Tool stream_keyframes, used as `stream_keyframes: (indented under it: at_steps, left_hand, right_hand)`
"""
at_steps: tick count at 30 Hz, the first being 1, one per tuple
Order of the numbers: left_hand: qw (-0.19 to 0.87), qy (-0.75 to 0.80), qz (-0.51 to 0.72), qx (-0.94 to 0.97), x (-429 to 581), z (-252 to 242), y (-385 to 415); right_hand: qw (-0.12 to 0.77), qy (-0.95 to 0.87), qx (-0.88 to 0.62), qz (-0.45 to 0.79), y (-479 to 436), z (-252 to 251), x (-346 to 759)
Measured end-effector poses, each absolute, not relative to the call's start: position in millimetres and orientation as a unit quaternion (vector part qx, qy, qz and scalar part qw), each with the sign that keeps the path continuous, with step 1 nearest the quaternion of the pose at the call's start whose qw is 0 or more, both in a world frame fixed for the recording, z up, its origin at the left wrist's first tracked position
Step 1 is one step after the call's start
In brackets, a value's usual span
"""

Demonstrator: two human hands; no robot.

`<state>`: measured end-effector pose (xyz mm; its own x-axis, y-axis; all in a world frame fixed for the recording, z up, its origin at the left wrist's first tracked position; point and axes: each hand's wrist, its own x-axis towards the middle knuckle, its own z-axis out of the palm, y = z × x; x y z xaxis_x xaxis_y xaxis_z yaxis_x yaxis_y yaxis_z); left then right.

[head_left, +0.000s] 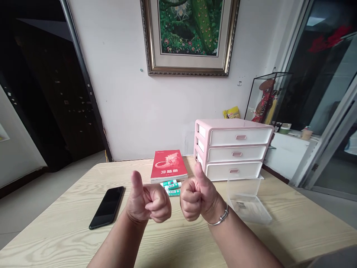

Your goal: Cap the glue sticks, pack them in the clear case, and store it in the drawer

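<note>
My left hand (pixel 149 201) is held above the table in a fist with its thumb pointing up. Beside it, my right hand (pixel 196 197) makes the same shape, a bracelet (pixel 221 217) round its wrist. Neither hand holds anything, and a gap separates them. Behind that gap lie green and white glue sticks (pixel 174 192), partly hidden by my left hand. A red book (pixel 169 163) lies flat just beyond them. To the left of my left hand rests a black phone (pixel 107 206), screen up and dark.
A pink and white three-drawer box (pixel 237 153) stands at the back right, its drawers closed. In front of it sits a clear plastic case (pixel 251 208) with its lid raised. The wooden table (pixel 61 223) meets the wall at the back, below a framed picture (pixel 189 70).
</note>
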<state>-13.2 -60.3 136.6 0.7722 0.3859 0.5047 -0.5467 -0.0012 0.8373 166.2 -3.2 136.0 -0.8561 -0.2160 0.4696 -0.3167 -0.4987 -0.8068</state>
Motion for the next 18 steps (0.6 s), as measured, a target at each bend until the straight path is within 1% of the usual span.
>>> stream_keyframes:
  at_steps: [6, 12, 14, 18]
  left_hand:
    - [0.738, -0.107, 0.226, 0.627, -7, 154, -94]
    - [0.715, -0.113, 0.162, 0.67, -5, 179, -118]
    - [0.707, -0.113, 0.157, 0.68, -5, 184, -119]
    - [0.707, -0.095, 0.189, 0.674, -2, 185, -115]
  right_hand:
    - [-0.026, -0.481, 0.329, 0.812, -35, 150, 177]
    - [-0.021, -0.507, 0.345, 0.79, -67, 177, 189]
    - [-0.018, -0.51, 0.347, 0.787, -70, 182, 191]
    - [-0.012, -0.509, 0.334, 0.793, -65, 183, 190]
